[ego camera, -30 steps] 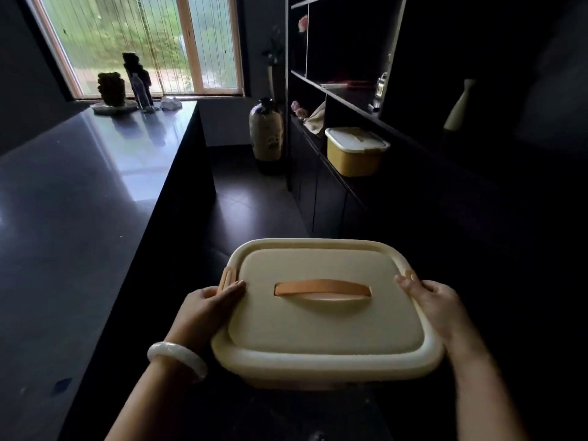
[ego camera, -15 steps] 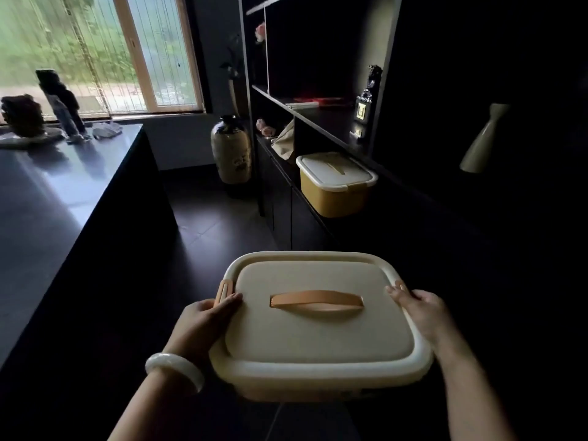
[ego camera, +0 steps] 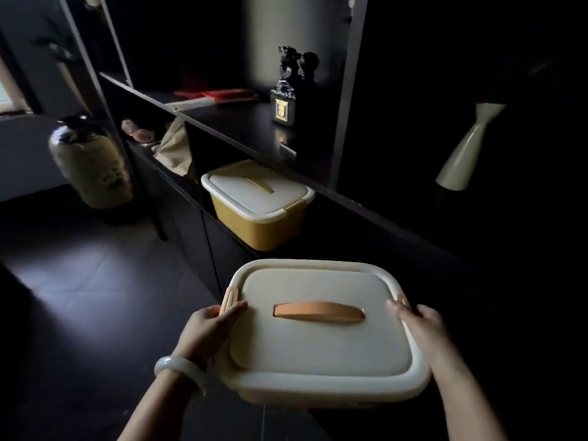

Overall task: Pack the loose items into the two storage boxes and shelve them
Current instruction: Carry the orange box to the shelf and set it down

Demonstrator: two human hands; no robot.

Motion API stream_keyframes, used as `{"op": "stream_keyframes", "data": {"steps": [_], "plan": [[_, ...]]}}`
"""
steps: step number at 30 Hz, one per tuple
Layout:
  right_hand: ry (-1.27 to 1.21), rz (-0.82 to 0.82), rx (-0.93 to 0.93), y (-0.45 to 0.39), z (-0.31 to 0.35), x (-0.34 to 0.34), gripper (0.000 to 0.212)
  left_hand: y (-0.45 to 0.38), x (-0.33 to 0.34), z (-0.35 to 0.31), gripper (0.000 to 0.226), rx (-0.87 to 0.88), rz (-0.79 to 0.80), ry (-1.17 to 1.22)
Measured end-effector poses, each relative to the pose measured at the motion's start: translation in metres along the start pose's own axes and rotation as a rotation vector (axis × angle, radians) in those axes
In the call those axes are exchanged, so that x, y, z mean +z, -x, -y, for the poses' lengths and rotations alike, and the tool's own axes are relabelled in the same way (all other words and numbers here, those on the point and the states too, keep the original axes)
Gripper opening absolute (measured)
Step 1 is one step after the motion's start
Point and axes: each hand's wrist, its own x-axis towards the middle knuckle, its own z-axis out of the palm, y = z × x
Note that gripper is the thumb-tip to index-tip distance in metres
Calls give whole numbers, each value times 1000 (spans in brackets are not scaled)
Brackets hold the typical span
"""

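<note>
I carry a cream storage box (ego camera: pixel 321 351) with a closed lid and an orange handle in front of me, above the dark floor. My left hand (ego camera: pixel 208 329) grips its left side by the orange clip, thumb on the lid. My right hand (ego camera: pixel 420 326) grips its right side the same way. A second box (ego camera: pixel 257 205), yellow with a cream lid, stands on the low shelf of the dark shelving unit (ego camera: pixel 366 198) just ahead, its lid closed.
A large ceramic jar (ego camera: pixel 90 160) stands on the floor at the left end of the unit. The upper shelf holds a dark figurine (ego camera: pixel 288 87) and red flat items (ego camera: pixel 219 93). A pale vase (ego camera: pixel 467 148) stands at the right. A beige cloth (ego camera: pixel 175 148) lies left of the yellow box.
I have turned right and come closer to the shelving with the box still held in both hands. The counter and window have left the view, and the yellow box looks nearer.
</note>
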Motion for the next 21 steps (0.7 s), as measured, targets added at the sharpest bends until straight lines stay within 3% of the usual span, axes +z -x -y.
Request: {"op": "stream_keyframes", "data": {"steps": [6,9,11,21], "plan": [[-10,-260,125,-10,-17,33,29,-117,17,-41,36,46,215,-137],[34,-354,223,-9,-29,37,72,-158,38,-53,37,85,309,-216],[47,-383,251,-12,-31,37,87,-179,52,-56,42,95,362,-254],[79,-426,298,-46,-40,25,89,-231,106,-48,43,83,447,-274]]}}
